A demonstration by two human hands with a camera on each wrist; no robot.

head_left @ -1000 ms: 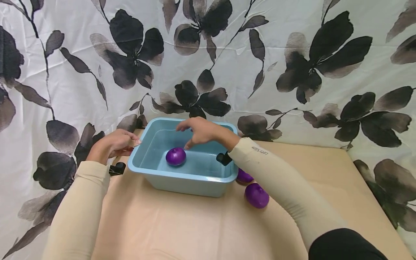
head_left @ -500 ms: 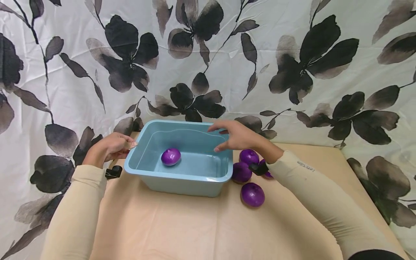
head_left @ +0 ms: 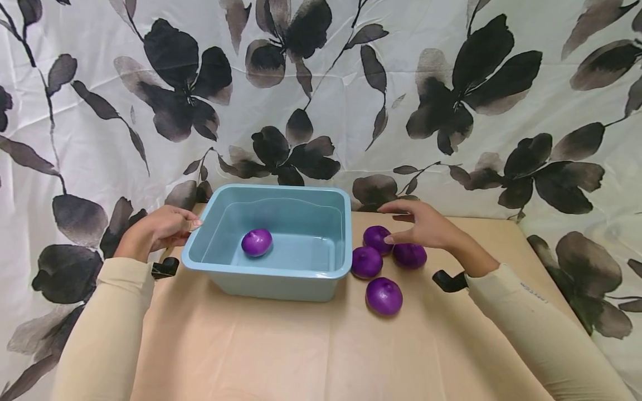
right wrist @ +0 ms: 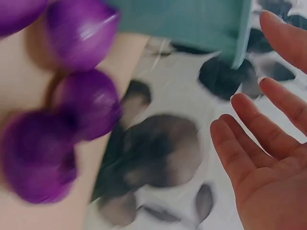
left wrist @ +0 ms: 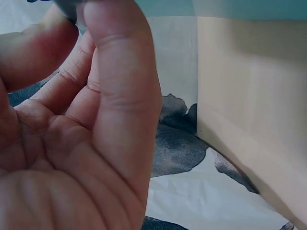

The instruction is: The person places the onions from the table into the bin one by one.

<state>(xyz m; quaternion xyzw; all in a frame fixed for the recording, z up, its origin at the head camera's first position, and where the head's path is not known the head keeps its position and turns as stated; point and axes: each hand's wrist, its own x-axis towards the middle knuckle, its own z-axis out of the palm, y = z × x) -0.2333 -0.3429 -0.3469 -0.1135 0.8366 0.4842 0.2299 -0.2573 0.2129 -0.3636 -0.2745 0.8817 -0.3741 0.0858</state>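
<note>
A light blue plastic tub stands on the table, and one shiny purple onion lies inside it, left of the middle. My left hand pinches the tub's left rim between thumb and fingers; the left wrist view shows this hand close up under the rim. To the right of the tub, my right hand hovers over a group of onions, its fingers apart and holding nothing. In the right wrist view its fingers are spread, with several onions off to one side.
Nearest the front in the group is one onion, set apart from the others. Another onion sits close beside the tub's right wall. Behind the tan-covered table hangs a white floral cloth.
My right hand has moved right, from over the inside of the tub to above the onions outside, uncovering them. My left hand stays at the rim. The head view has shifted slightly.
</note>
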